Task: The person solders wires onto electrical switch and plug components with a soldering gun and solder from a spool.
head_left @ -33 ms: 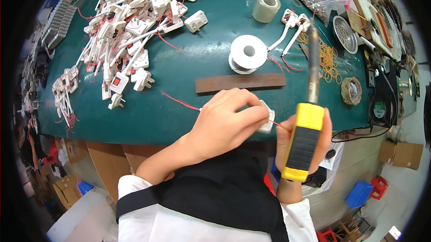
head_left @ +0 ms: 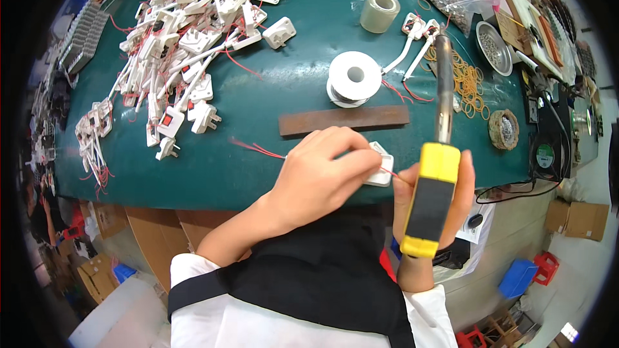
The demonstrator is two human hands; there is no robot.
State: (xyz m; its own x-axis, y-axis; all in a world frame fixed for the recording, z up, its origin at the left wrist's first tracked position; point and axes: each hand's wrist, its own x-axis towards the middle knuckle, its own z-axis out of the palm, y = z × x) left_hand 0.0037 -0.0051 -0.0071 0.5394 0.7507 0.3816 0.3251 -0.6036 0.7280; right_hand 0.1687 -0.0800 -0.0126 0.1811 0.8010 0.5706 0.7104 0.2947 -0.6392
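Observation:
My left hand (head_left: pixel 319 170) is closed over a white plug housing (head_left: pixel 385 176), whose open side shows beyond my fingertips. Most of the piece is covered by the hand. Red wires (head_left: pixel 258 149) trail out to the left from under it. In my right hand (head_left: pixel 460 201) is a soldering iron with a yellow and black handle (head_left: pixel 433 196), its metal barrel (head_left: pixel 445 83) pointing away. The right thumb and a finger also pinch a thin red wire (head_left: pixel 391 172) that runs to the housing. A brown bar (head_left: pixel 345 120) lies just beyond the left hand.
Many white plug assemblies (head_left: pixel 187 45) are heaped at the far left. A white wire spool (head_left: pixel 338 74), a tape roll (head_left: pixel 379 12) and two more assemblies (head_left: pixel 412 41) stand beyond the bar. Rubber bands (head_left: pixel 471 87), a metal bowl (head_left: pixel 495 48) and a round holder (head_left: pixel 503 130) are at right.
The soldering iron and right hand have shifted slightly left and toward me. More of the white plug housing's open side shows now. My left hand has barely moved.

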